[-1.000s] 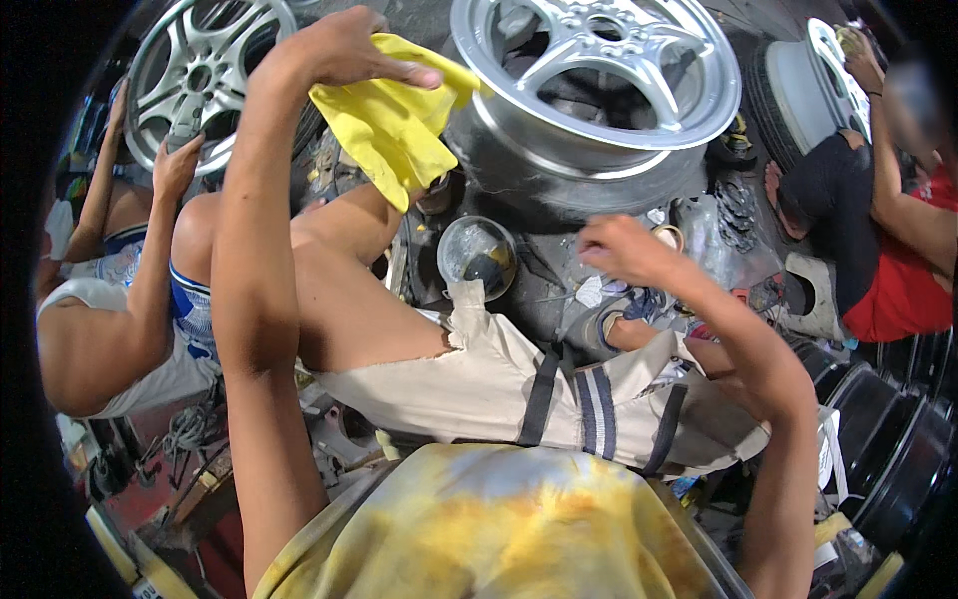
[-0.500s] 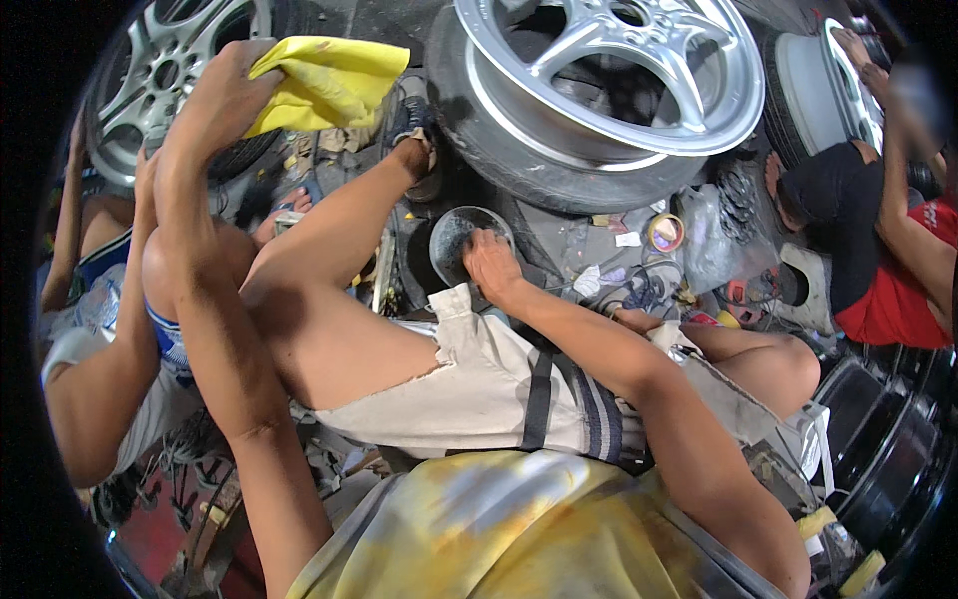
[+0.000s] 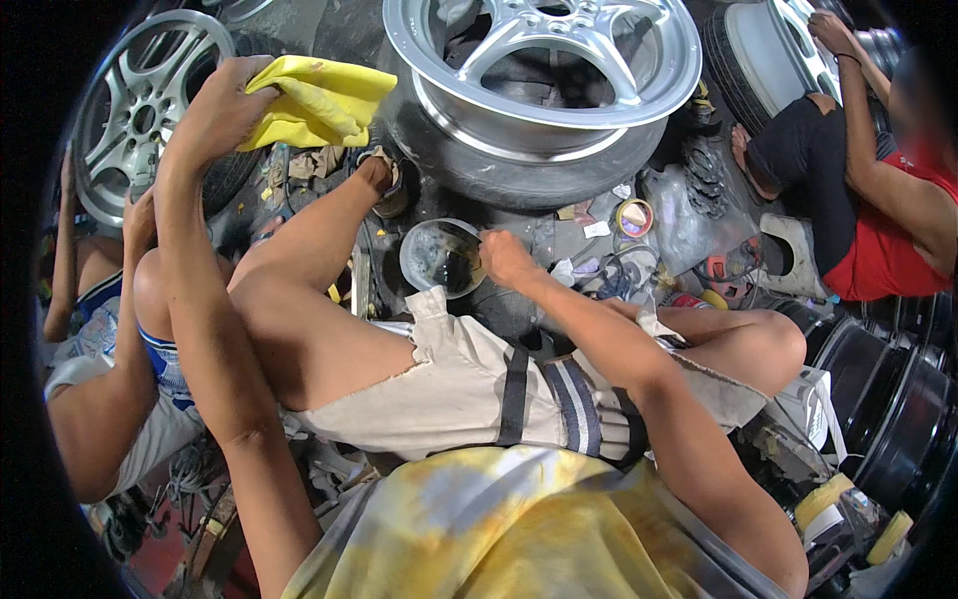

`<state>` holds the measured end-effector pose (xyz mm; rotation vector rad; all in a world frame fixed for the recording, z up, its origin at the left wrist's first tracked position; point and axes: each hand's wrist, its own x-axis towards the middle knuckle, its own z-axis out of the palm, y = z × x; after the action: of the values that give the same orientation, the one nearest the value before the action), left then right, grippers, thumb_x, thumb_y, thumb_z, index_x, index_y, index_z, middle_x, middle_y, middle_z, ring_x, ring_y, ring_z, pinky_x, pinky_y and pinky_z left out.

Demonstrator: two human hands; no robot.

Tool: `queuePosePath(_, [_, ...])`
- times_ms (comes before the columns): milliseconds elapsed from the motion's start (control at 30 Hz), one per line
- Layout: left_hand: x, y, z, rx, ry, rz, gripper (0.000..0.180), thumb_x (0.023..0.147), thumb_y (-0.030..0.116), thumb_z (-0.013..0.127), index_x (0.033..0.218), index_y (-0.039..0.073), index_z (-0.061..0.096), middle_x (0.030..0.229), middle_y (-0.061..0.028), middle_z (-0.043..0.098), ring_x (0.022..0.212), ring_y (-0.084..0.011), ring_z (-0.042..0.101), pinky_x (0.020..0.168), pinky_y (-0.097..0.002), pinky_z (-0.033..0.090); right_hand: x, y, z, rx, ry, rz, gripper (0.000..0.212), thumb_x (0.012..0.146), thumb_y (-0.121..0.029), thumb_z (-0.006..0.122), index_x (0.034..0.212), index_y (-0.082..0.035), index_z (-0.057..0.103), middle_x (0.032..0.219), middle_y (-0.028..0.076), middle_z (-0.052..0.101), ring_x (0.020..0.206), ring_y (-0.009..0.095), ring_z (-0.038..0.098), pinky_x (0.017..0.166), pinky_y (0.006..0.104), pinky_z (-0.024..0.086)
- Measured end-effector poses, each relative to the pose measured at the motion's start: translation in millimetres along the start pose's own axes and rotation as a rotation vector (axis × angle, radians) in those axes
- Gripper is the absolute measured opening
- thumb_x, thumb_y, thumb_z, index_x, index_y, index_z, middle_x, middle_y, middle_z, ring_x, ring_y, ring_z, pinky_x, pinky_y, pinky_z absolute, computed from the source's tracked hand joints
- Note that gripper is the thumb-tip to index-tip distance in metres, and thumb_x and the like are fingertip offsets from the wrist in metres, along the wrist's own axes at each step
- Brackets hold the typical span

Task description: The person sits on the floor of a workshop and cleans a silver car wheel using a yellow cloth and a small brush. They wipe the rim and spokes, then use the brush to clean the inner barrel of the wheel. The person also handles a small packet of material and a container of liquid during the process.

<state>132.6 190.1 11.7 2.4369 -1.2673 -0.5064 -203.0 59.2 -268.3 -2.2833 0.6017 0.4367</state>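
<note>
My left hand [image 3: 222, 105] is raised at the upper left, its fingers closed on a folded yellow cloth [image 3: 324, 100]. Between my legs stands a small grey bucket [image 3: 414, 250] with dark, wet-looking contents. At the bucket's right rim my right hand [image 3: 507, 258] is closed, seemingly gripping that rim; its fingertips are partly hidden. Beyond the bucket a silver alloy wheel rim [image 3: 627, 82] lies spokes up on a black tyre [image 3: 559, 185].
At left a person's arm [image 3: 100, 409] reaches by another alloy wheel [image 3: 128, 120]. At right a person in a red top [image 3: 888, 265] handles a wheel [image 3: 768, 60]. A tape roll [image 3: 634, 217], a plastic bag [image 3: 689, 215] and cables litter the floor. Black rims [image 3: 878, 409] stand at lower right.
My right hand has come out of the bucket to its right rim and closed. The bucket has shifted slightly towards me. My left hand still holds the cloth up. The whole view has shifted.
</note>
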Motion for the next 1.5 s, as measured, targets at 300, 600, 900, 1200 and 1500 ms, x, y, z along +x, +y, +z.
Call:
queuePosePath(300, [4,29,-8,0.036,-0.015,0.052,0.027,0.088,0.012,0.053,0.107,-0.005,0.062,0.077,-0.0101,0.064,0.069,-0.0135,0.057,0.066,-0.0312,0.047,-15,72,-61,-0.057,-0.043,-0.196,0.023,0.088,-0.013,0.052,0.104,0.001,0.063,0.092,0.029,0.064,0.091,0.045,0.061,0.081,0.051,0.049])
queuePosePath(600, [23,27,3,-0.042,-0.058,0.012,0.027,0.092,0.016,0.051,0.105,-0.006,0.062,0.073,-0.0049,0.061,0.063,-0.0096,0.052,0.059,-0.0291,0.045,-43,152,-115,-0.111,-0.033,0.105,0.029,0.086,-0.017,0.058,0.108,-0.001,0.066,0.094,0.03,0.064,0.093,0.043,0.063,0.088,0.0474,0.049])
queuePosePath(900, [39,5,10,-0.053,-0.116,0.055,0.027,0.092,0.016,0.052,0.103,-0.005,0.063,0.073,-0.0023,0.06,0.064,-0.0077,0.053,0.059,-0.0279,0.045,-62,131,-120,-0.211,0.439,0.019,0.032,0.082,-0.021,0.066,0.107,-0.002,0.063,0.1,0.024,0.065,0.094,0.042,0.063,0.086,0.0454,0.05])
queuePosePath(1200, [34,37,2,0.002,-0.182,0.001,0.027,0.093,0.017,0.052,0.104,-0.007,0.06,0.08,-0.0013,0.062,0.073,-0.0072,0.053,0.066,-0.0256,0.046,-38,102,-51,-0.431,0.066,0.241,0.057,0.076,-0.039,0.074,0.108,0.005,0.057,0.107,0.022,0.064,0.098,0.035,0.065,0.082,0.0422,0.054])
queuePosePath(1500, [40,52,10,-0.044,-0.108,0.092,0.027,0.087,0.015,0.052,0.101,-0.005,0.064,0.073,-0.0042,0.062,0.065,-0.0092,0.055,0.061,-0.0288,0.046,-45,87,-73,-0.254,0.176,0.176,0.035,0.075,-0.026,0.07,0.107,-0.012,0.064,0.105,0.016,0.064,0.09,0.038,0.066,0.082,0.0464,0.053])
